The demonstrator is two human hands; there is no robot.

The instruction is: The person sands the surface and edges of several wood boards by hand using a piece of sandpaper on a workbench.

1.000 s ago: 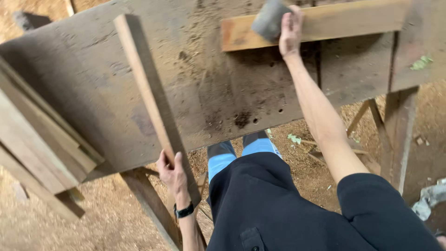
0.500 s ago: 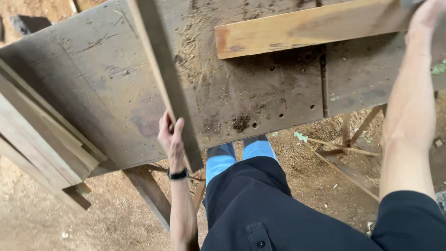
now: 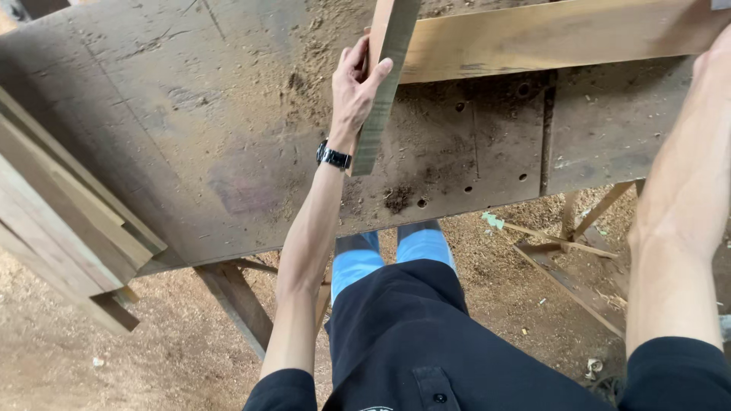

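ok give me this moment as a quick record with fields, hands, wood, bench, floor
left hand: left hand grips a narrow wooden strip, which crosses the wide plank
right hand: out of frame; only the right forearm shows
wide plank: wide plank lies flat on the workbench
workbench: workbench, worn, dusted with sawdust, drilled holes near its front edge
stacked boards: stacked boards on the bench's left end
floor: floor covered in sawdust

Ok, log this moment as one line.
left hand grips narrow wood strip | strip over workbench | wide plank beside | right hand out of frame
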